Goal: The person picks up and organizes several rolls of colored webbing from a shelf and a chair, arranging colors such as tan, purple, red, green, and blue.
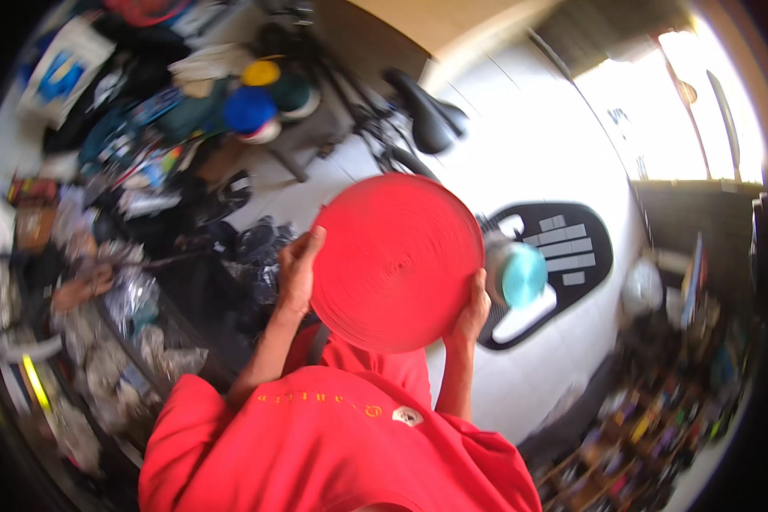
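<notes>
A large, flat red roll of webbing [392, 264], wound in a tight spiral, is held up in front of my red shirt. My left hand [297, 271] grips its left edge, the thumb lying along the rim. On the right edge my right hand [473, 309] grips it from below, partly blurred, its other fingers hidden behind the roll. Beyond my right hand, lower down, is a turquoise round thing [523, 275], perhaps another roll, blurred by motion. It stands over a black and white rounded mat [584, 235] on the floor.
A bicycle saddle [427, 115] rises just beyond the roll. Blue, yellow and green round items [252, 111] sit at the far left. Plastic bags [136, 299] and piled goods crowd the left. A cluttered shelf [623, 435] with many small items stands at lower right.
</notes>
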Motion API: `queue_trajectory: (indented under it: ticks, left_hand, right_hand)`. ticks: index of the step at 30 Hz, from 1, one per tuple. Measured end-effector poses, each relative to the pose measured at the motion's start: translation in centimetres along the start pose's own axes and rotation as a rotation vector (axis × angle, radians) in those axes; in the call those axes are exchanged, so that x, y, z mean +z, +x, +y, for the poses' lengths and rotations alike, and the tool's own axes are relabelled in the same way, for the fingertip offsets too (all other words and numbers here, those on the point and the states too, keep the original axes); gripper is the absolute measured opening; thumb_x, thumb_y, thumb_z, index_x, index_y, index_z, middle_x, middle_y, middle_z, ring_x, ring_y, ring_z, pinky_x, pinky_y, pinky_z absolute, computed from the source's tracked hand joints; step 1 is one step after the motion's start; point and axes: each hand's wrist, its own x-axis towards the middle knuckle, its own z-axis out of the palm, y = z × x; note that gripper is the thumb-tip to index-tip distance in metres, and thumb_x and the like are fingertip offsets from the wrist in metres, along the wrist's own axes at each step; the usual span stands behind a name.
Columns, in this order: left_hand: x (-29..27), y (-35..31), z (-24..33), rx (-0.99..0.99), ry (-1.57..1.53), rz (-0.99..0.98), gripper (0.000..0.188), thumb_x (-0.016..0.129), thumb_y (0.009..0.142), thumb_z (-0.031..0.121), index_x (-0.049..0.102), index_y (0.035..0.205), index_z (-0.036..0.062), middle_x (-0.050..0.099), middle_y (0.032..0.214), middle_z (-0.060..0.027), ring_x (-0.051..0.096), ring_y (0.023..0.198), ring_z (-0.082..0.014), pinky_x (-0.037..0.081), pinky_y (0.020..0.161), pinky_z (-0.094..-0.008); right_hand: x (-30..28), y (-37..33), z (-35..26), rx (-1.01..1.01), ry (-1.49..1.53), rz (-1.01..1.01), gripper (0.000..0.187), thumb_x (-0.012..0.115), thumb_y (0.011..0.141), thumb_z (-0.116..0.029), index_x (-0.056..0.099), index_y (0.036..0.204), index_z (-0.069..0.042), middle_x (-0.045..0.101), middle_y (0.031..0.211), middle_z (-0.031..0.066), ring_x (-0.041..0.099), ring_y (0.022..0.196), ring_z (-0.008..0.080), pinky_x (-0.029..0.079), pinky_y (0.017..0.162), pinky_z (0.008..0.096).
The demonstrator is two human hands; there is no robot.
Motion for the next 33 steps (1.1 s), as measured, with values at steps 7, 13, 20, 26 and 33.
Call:
queue_trajectory:
  ticks: [7,13,20,26,33]
  left_hand:
    - [-8.4,-1.0,4.3,0.223,-0.228,0.355,0.031,0.071,0.091,0.031,0.072,0.1,0.001,0.07,0.09,-0.0008,0.061,0.082,-0.006,0.049,0.075,-0.0228]
    - [-15.3,-4.1,4.8,0.394,-0.403,0.617,0.036,0.064,0.095,0.035,0.069,0.106,0.0009,0.068,0.095,-0.0011,0.061,0.085,-0.0067,0.048,0.075,-0.0226]
    - [-15.8,-14.4,12.7,0.749,-0.474,0.903,0.033,0.065,0.094,0.026,0.064,0.115,0.0006,0.068,0.096,-0.0029,0.064,0.084,-0.0083,0.05,0.075,-0.0243]
    - [-18.5,-21.2,20.1,1.164,-0.547,1.158,0.029,0.066,0.092,0.023,0.066,0.107,-0.002,0.069,0.091,-0.0068,0.066,0.075,-0.0125,0.053,0.069,-0.0263]
    - [-25.2,-34.3,32.1,1.568,-0.537,1.339,0.034,0.063,0.09,0.018,0.063,0.11,-0.0095,0.07,0.1,-0.0165,0.07,0.083,-0.0249,0.058,0.073,-0.0353]
  right_hand:
    - [13.1,1.9,0.9,-0.184,-0.43,-0.35,0.054,0.039,0.104,-0.04,0.057,0.129,0.005,0.066,0.117,0.0173,0.063,0.103,0.0239,0.049,0.091,0.0361]
    - [24.7,-2.3,0.1,0.135,-0.319,-0.74,0.058,0.042,0.103,-0.041,0.05,0.136,0.005,0.056,0.132,0.0185,0.059,0.113,0.0277,0.048,0.096,0.039]
    - [36.4,-6.6,0.8,0.265,-0.187,-1.338,0.057,0.046,0.102,-0.043,0.051,0.134,0.004,0.058,0.13,0.0129,0.059,0.113,0.0235,0.046,0.096,0.0364]
    - [48.4,-19.5,-2.7,0.325,-0.107,-1.865,0.053,0.055,0.098,-0.035,0.05,0.135,0.002,0.059,0.127,0.0115,0.059,0.113,0.0219,0.046,0.098,0.0347]
    - [55.3,-40.2,-7.6,0.588,0.294,-2.314,0.053,0.067,0.087,-0.01,0.049,0.134,0.005,0.06,0.125,0.0141,0.058,0.115,0.0221,0.043,0.101,0.0354]
